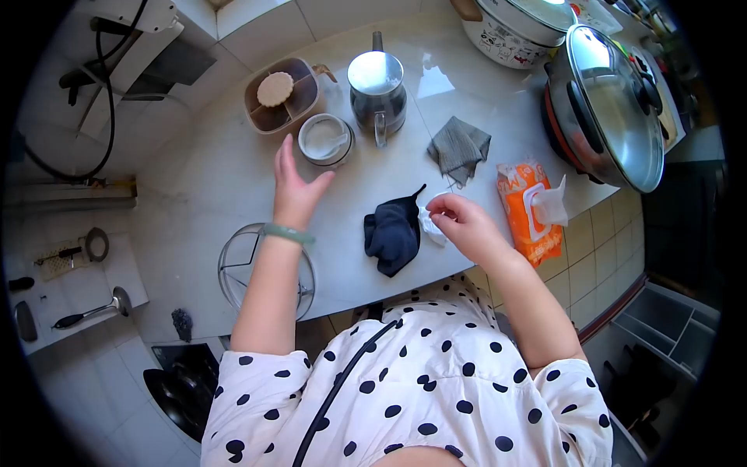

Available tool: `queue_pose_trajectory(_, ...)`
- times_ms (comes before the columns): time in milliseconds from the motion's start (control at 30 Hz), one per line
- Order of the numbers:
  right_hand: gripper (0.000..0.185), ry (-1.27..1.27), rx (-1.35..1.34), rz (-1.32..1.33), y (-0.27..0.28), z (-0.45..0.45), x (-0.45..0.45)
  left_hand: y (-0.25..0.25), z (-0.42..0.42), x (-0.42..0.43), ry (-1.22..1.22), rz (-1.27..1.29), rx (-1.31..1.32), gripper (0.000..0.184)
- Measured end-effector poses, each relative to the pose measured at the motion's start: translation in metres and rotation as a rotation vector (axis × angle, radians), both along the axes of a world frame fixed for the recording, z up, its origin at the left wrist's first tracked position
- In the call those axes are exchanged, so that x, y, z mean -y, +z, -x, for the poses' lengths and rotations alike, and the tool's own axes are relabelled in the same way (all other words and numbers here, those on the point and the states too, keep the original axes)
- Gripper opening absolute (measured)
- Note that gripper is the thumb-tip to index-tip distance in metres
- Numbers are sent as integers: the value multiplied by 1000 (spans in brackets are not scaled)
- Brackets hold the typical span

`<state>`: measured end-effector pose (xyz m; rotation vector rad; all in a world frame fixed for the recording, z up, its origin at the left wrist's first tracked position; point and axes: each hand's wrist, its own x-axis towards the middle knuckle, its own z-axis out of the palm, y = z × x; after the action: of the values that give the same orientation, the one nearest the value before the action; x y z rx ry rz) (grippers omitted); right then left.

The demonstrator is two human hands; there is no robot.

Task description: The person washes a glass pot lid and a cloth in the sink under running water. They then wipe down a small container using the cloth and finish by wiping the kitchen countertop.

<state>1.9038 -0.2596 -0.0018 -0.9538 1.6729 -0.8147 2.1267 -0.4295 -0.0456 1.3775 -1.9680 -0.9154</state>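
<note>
My left hand (294,185) reaches over the counter with thumb and fingers apart and nothing in it, a green bangle (286,233) on its wrist. Just past its fingertips stands a round jar (326,140) with a pale top. My right hand (469,224) is closed, fingers curled together beside a crumpled white wipe (433,227); whether they grip the wipe I cannot tell. A bunched dark cloth (392,235) lies left of that wipe. Farther right is an orange pack of wipes (532,214), one wipe sticking out of its opening.
Behind the jar are a divided brown box (263,121) and a kettle with a shiny lid (377,89). A grey folded cloth (460,149) lies at centre right. A wire ring rack (221,272) sits under my left forearm. A large lidded pan (615,109) and a white pot (510,39) stand right.
</note>
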Motion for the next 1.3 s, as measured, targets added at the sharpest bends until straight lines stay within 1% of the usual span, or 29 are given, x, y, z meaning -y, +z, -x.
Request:
queue_pose_trajectory(33,16,10,-127,31,-5,-4,-9,-4,0,3,-57,109,34,88)
queue_pose_trajectory(67,18,15,-252,62,-10,-8,-16,0,3,4,-47,102,63,89)
queue_pose_trajectory(167,21,21,-469,253,-20,-16,-33,8,25,6,-29,95,111,94)
queue_pose_trajectory(267,26,66,-492,365,-26,-30,-42,3,36,8,7,90,139,96)
queue_pose_trajectory(367,31,104,-489,396,-33,-49,-39,-2,41,13,43,101,208,94)
queue_pose_trajectory(400,38,131,-517,386,-36,-54,-36,-4,41,15,54,100,219,93)
queue_pose_trajectory(500,44,149,-605,363,-45,-69,-30,1,41,16,91,101,233,89)
queue_pose_trajectory(533,49,173,-631,349,-47,-73,-28,4,41,14,101,99,236,87)
queue_pose_trajectory(633,41,217,-570,172,-49,-76,-22,13,34,3,71,38,219,85)
queue_pose_trajectory(733,29,136,-387,43,-52,-68,-19,10,12,-16,-25,93,228,84)
queue_pose_trajectory(833,23,-19,-292,250,-64,-58,-21,9,-12,-48,-27,45,202,85)
queue_pose_trajectory(867,25,-76,-311,330,-65,-57,-23,6,-20,-57,-32,39,191,84)
queue_pose_trajectory(933,25,-170,-240,402,-71,-57,-20,-1,-34,-71,-36,28,168,84)
queue_pose_trajectory(967,25,-218,-205,439,-73,-58,-18,-2,-38,-77,-41,38,196,84)
queue_pose_trajectory(1100,20,-262,-219,491,-74,-66,6,9,-31,-91,-45,63,287,88)
queue_pose_trajectory(1133,22,-250,-259,552,-74,-68,17,12,-28,-92,-43,67,308,89)
queue_pose_trajectory(1167,22,-234,-254,556,-76,-71,30,12,-28,-92,-63,76,326,90)
queue_pose_trajectory(1233,21,-191,-217,651,-87,-79,59,11,-29,-90,-102,99,364,90)
queue_pose_trajectory(1300,20,-93,-125,622,-95,-91,72,9,-29,-88,-113,87,397,92)
